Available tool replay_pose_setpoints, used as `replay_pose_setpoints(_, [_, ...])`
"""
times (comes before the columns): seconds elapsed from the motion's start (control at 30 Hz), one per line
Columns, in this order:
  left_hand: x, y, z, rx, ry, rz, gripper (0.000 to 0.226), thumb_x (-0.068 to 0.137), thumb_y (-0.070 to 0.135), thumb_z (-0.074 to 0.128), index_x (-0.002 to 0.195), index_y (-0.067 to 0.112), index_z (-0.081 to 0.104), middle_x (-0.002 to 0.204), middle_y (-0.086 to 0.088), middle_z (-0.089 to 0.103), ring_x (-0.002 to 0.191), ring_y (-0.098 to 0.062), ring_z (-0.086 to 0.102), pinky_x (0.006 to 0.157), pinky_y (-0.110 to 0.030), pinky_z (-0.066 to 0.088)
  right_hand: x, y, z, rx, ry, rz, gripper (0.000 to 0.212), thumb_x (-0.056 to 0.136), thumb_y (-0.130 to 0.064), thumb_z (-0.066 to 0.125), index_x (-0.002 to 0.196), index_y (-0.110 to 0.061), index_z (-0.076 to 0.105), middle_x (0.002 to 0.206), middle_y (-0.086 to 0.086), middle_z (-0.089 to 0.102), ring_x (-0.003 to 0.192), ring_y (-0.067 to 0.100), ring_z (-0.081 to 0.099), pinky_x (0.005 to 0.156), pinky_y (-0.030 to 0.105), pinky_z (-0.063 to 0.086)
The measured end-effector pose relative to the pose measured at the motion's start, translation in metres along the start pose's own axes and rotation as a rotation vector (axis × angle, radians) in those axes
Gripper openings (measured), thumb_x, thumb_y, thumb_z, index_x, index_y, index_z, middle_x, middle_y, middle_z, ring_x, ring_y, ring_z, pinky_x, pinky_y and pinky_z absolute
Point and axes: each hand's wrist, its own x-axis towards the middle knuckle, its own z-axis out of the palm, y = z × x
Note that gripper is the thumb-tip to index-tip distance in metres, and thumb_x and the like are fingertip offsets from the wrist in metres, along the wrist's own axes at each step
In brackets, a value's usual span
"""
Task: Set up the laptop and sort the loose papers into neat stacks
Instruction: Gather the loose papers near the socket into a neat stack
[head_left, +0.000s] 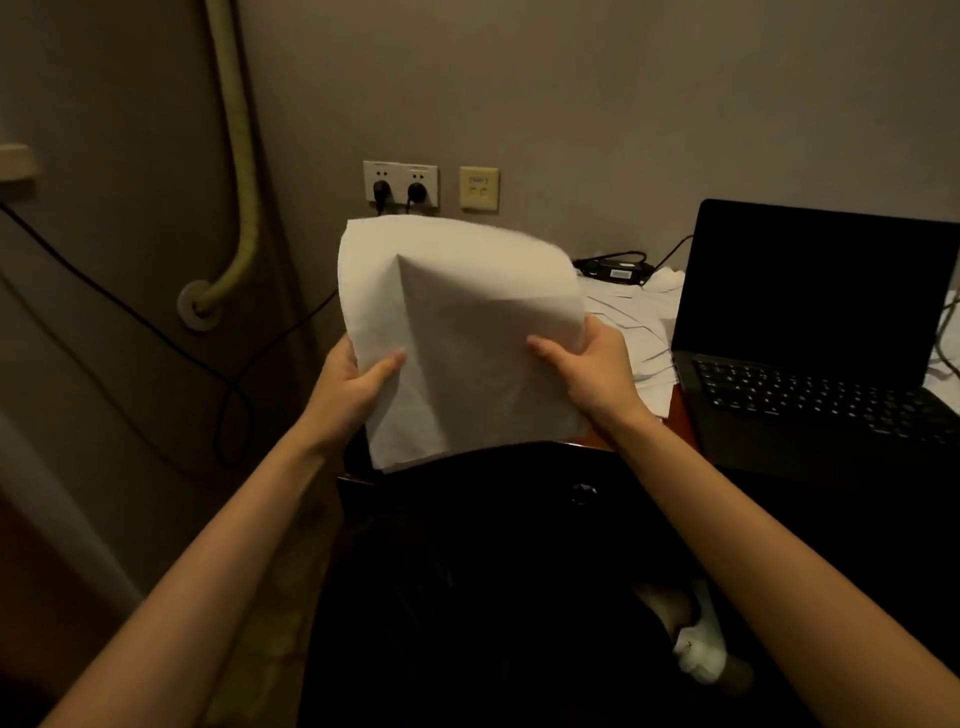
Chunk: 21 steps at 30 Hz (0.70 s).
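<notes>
Centre frame, a sheaf of white papers (457, 332) is up off the desk, standing nearly upright with its long axis running top to bottom and the upper end curling back toward the wall. The left hand (353, 387) grips the lower left edge, thumb laid across the front of the sheets, forearm reaching in from the lower left corner. The right hand (592, 371) clamps the right edge, thumb on the front pointing left, its forearm coming up from the lower right. At the right of the frame the laptop (810, 338) sits open on the desk (680, 415), screen dark and facing the camera. Between it and the held sheaf, loose papers (639, 322) lie scattered flat, with a power adapter (615, 270) behind them near the wall.
</notes>
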Motion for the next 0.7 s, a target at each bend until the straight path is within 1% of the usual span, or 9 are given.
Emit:
replay_pose_setpoints(0.1, [0.018,0.009,0.008,0.008,0.166,0.100,0.024,0.091,0.010,0.058,0.113,0.016,0.052,0.101,0.008,0.062,0.085,0.004,0.065,0.073,-0.017,0.054,0.014,-0.007,0.011,-0.037,0.088,-0.125,0.025,0.084,-0.013,0.069,0.108,-0.014,0.062,0.098,-0.001,0.065,0.092,0.013,0.062,0.081,0.024,0.052])
replay_pose_setpoints(0.2, [0.031,0.006,0.015,-0.053,0.311,0.101,0.023,0.089,0.010,0.061,0.112,0.013,0.057,0.099,0.009,0.064,0.084,0.004,0.065,0.072,-0.017,0.054,0.025,0.000,0.018,0.019,0.120,-0.106,0.031,0.086,-0.012,0.067,0.112,-0.019,0.053,0.098,-0.011,0.059,0.088,-0.001,0.057,0.073,0.009,0.048])
replay_pose_setpoints(0.23, [0.033,0.002,0.016,-0.078,0.321,0.066,0.025,0.089,0.011,0.062,0.114,0.012,0.057,0.099,0.010,0.064,0.084,0.004,0.065,0.072,-0.017,0.054,0.027,0.006,0.019,0.059,0.114,-0.075,0.031,0.086,-0.012,0.067,0.111,-0.019,0.051,0.097,-0.013,0.058,0.088,-0.002,0.057,0.073,0.010,0.048])
replay_pose_setpoints(0.3, [0.036,-0.012,0.017,-0.091,0.277,-0.039,0.029,0.090,0.014,0.061,0.118,0.012,0.056,0.101,0.011,0.064,0.086,0.001,0.065,0.069,-0.016,0.054,0.031,0.023,0.021,0.087,0.051,0.006,0.031,0.087,-0.016,0.066,0.114,-0.018,0.052,0.102,-0.010,0.059,0.094,0.003,0.058,0.078,0.021,0.051])
replay_pose_setpoints(0.4, [0.036,-0.034,0.015,-0.087,0.218,-0.194,0.026,0.090,0.019,0.061,0.116,0.016,0.058,0.103,0.008,0.065,0.095,-0.009,0.064,0.073,-0.022,0.054,0.035,0.041,0.025,0.007,-0.041,0.065,0.021,0.092,-0.017,0.060,0.113,-0.017,0.060,0.105,-0.005,0.065,0.096,0.011,0.061,0.086,0.036,0.054])
replay_pose_setpoints(0.47, [0.037,-0.040,0.015,-0.098,0.243,-0.237,0.024,0.089,0.020,0.062,0.112,0.017,0.059,0.102,0.006,0.066,0.094,-0.011,0.065,0.079,-0.028,0.054,0.040,0.041,0.028,-0.094,-0.016,0.006,0.014,0.093,-0.014,0.057,0.105,-0.012,0.065,0.096,-0.002,0.066,0.087,0.012,0.062,0.081,0.036,0.054])
replay_pose_setpoints(0.53, [0.043,-0.040,0.015,-0.067,0.257,-0.262,0.016,0.088,0.019,0.063,0.104,0.018,0.060,0.097,0.006,0.066,0.088,-0.010,0.065,0.075,-0.027,0.055,0.050,0.037,0.032,-0.188,0.017,-0.044,0.012,0.092,-0.013,0.057,0.096,-0.010,0.068,0.088,0.001,0.067,0.082,0.017,0.062,0.074,0.033,0.050])
replay_pose_setpoints(0.6, [0.054,-0.038,0.015,-0.028,0.256,-0.302,0.011,0.088,0.014,0.065,0.098,0.016,0.061,0.089,0.006,0.065,0.082,-0.012,0.063,0.069,-0.023,0.054,0.064,0.035,0.034,-0.223,0.034,0.022,0.012,0.091,-0.015,0.057,0.091,-0.009,0.067,0.087,0.005,0.067,0.082,0.021,0.062,0.071,0.033,0.048])
replay_pose_setpoints(0.7, [0.072,-0.039,0.015,-0.056,0.261,-0.350,0.014,0.087,0.007,0.064,0.101,0.009,0.062,0.088,0.001,0.066,0.081,-0.016,0.064,0.069,-0.024,0.056,0.088,0.045,0.031,-0.190,-0.011,0.199,0.016,0.092,-0.025,0.057,0.096,-0.012,0.064,0.096,0.006,0.068,0.090,0.024,0.063,0.079,0.039,0.052])
